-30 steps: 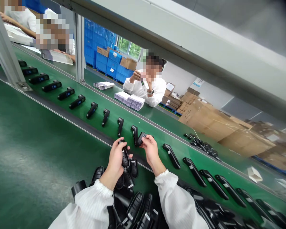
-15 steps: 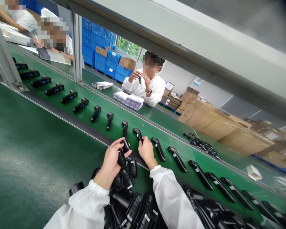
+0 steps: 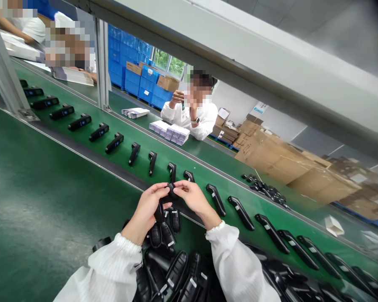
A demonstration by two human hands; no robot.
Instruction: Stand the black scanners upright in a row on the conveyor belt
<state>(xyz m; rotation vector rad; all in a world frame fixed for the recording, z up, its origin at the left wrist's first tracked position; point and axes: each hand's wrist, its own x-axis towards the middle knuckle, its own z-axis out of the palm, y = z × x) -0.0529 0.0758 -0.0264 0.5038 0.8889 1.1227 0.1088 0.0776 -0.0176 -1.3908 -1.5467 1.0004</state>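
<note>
A small black part [image 3: 171, 191] is pinched between the fingertips of both my hands, above the near edge of the green belt [image 3: 126, 161]. My left hand [image 3: 146, 209] is closed on it and also has a longer black piece [image 3: 159, 212] against its palm. My right hand [image 3: 193, 199] grips the small part from the other side, thumb and fingers together. Below my hands lies a pile of black ribbed pieces [image 3: 176, 270], some with white labels. Black angled devices [image 3: 216, 199] lie in a row along the belt behind my hands.
More black parts [image 3: 283, 277] are heaped at the lower right. A metal post [image 3: 101, 63] stands at the left of the belt. Across it, a person in white [image 3: 204, 119] holds a device near stacked booklets [image 3: 170, 132]. Small black pieces [image 3: 267, 191] lie at the far right.
My right hand has left the device on the belt and joined my left hand at the small black part. The row of devices has shifted to the right.
</note>
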